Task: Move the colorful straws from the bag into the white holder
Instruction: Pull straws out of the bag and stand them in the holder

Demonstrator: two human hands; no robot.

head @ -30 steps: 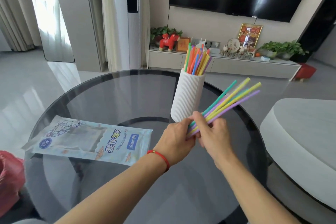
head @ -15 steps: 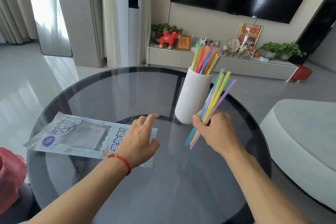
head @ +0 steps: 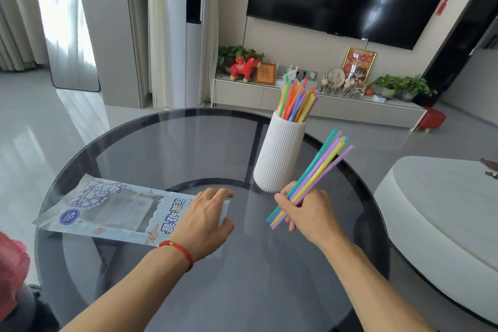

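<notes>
Straws [head: 314, 178] gripped in right hand [head: 310, 213] beside holder [head: 280, 155]; left hand [head: 204, 221] flat on bag [head: 107, 210].

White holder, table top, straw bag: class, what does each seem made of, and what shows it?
White holder: probably matte ceramic or plastic; fine vertical ribs, no shine.
Table top: dark tinted glass; base shows through, reflections.
Straw bag: thin printed plastic film; glossy, clear window.

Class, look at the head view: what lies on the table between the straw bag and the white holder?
Only bare glass table between bag and white holder.
</notes>
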